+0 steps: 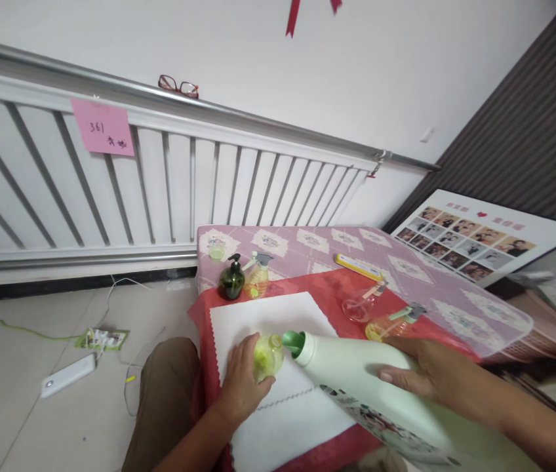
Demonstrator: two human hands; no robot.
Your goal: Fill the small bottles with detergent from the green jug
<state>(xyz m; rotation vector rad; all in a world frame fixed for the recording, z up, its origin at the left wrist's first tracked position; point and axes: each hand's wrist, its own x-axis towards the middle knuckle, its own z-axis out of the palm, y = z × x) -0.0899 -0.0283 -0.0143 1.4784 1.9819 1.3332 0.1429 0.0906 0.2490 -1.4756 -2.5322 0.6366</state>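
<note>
My left hand [241,387] is wrapped around a small clear bottle [268,359] with something yellow-green in it, over the white mat. Its neck faces a large pale-green detergent jug [351,360], which lies tilted in my right hand [420,373]. The jug's green spout [294,342] is close to the bottle's mouth; whether they touch, or liquid flows, I cannot tell. Behind the mat stand a dark green pump bottle [231,282] and a clear yellowish spray bottle [258,278]. To the right lie another yellowish spray bottle [389,324] and a clear pinkish bottle [358,305].
The white mat [278,314] lies on a red cloth [327,288] over a purple patterned table cover [288,246]. A yellow box [358,266] and a small green cap [216,252] lie farther back. A white radiator [238,183] stands behind; a power strip [103,339] is on the floor.
</note>
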